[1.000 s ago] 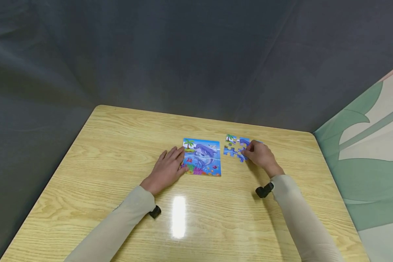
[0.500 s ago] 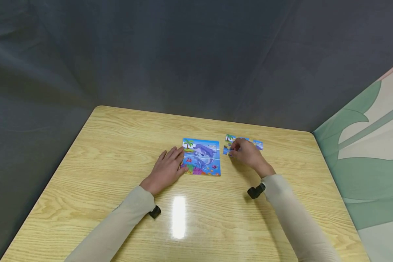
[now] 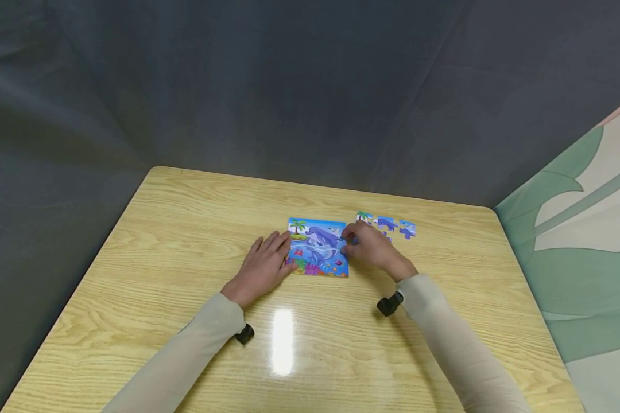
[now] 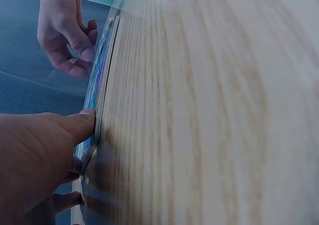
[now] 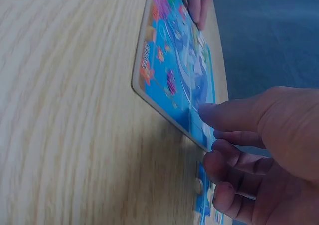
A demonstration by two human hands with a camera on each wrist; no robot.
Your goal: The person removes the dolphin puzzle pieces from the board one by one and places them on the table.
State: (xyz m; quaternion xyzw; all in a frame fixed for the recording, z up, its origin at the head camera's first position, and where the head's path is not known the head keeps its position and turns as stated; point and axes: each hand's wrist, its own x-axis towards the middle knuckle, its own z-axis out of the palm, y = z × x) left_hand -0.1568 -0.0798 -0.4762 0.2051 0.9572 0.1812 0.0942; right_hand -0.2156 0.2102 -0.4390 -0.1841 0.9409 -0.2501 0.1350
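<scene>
In the head view, a square dolphin picture puzzle board (image 3: 317,265) lies flat near the table's middle. My left hand (image 3: 263,264) rests at its left edge, with the thumb and fingertips touching the board. My right hand (image 3: 372,246) is at the board's right side, thumb and index finger brought together over it. They pinch a puzzle piece that the fingers mostly hide. In the right wrist view the thumb (image 5: 234,115) bears on the blue part of the picture, and the other fingers curl beneath. Several loose puzzle pieces (image 3: 386,222) lie right of the board, partly behind the right hand.
The wooden table (image 3: 186,229) ends at a dark curtain (image 3: 289,86) behind. At the right is a wall covering (image 3: 589,275) with green leaf shapes. A bright light reflection shows on the table in front of the board.
My right hand has moved left from the loose pieces to the board's right edge, carrying a piece. My left hand has stayed at the board's left edge.
</scene>
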